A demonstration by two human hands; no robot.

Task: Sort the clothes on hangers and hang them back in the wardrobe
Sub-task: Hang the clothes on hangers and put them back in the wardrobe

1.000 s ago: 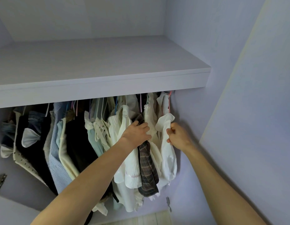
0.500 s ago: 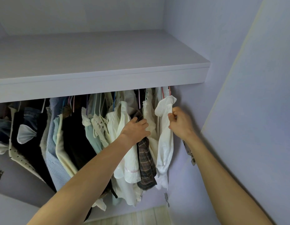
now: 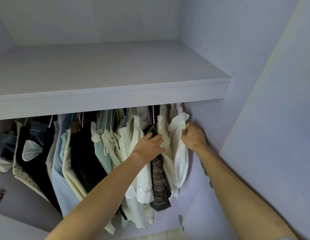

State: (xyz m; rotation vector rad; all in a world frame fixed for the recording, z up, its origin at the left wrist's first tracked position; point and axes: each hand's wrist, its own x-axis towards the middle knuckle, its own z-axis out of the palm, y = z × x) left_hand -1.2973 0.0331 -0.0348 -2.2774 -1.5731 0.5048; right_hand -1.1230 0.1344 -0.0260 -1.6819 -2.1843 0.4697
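A row of clothes on hangers fills the wardrobe under a shelf [image 3: 116,94]. At the far right end hangs a white garment [image 3: 180,153] on a pink hanger [image 3: 181,107]; my right hand [image 3: 194,136] grips its upper edge in a fist. My left hand [image 3: 150,144] presses against a dark plaid garment [image 3: 159,181] and the cream tops [image 3: 133,141] beside it, with its fingers laid over the cloth. The rail itself is hidden behind the shelf's front edge.
Further left hang a mint top [image 3: 102,153], black clothes [image 3: 84,153], a blue striped shirt [image 3: 60,161] and denim [image 3: 36,130]. The wardrobe's right side wall [image 3: 211,118] stands just beyond my right hand. Door hinges [image 3: 205,170] are fixed to the right side.
My right hand has lifted the white garment upward toward the rail at the right end. My left hand has stayed on the plaid garment.
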